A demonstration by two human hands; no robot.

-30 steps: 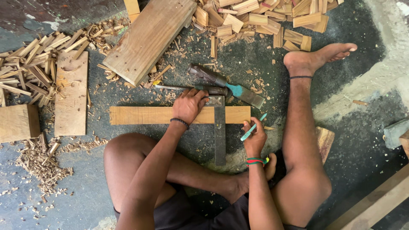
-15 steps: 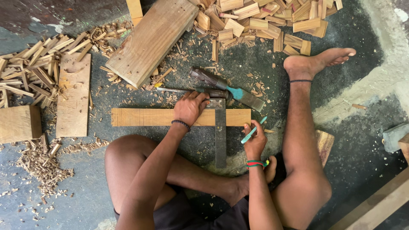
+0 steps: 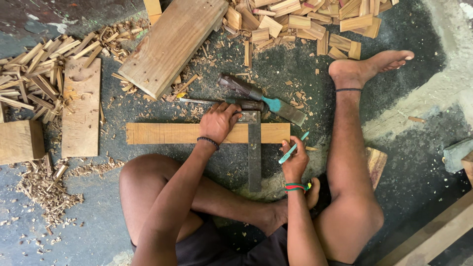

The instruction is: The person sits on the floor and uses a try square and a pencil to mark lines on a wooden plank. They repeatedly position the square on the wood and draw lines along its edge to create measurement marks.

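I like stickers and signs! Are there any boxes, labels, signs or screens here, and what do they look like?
None in view: no packages, labels, signs or screens.
Only woodwork things: the left hand presses a wooden strip and metal square on the floor; the right hand holds a green pen.

A pale, smooth-planed wooden strip (image 3: 167,133) lies on a rough, matt grey concrete floor (image 3: 404,148). Across it sits a try square (image 3: 254,148) with a dull, worn metal blade. A chisel (image 3: 266,101) shows a dark wooden handle and tarnished steel. Rough-cut wood offcuts (image 3: 305,24) and a coarse plank (image 3: 172,42) look dry and unfinished. The pen (image 3: 292,149) is glossy plastic.
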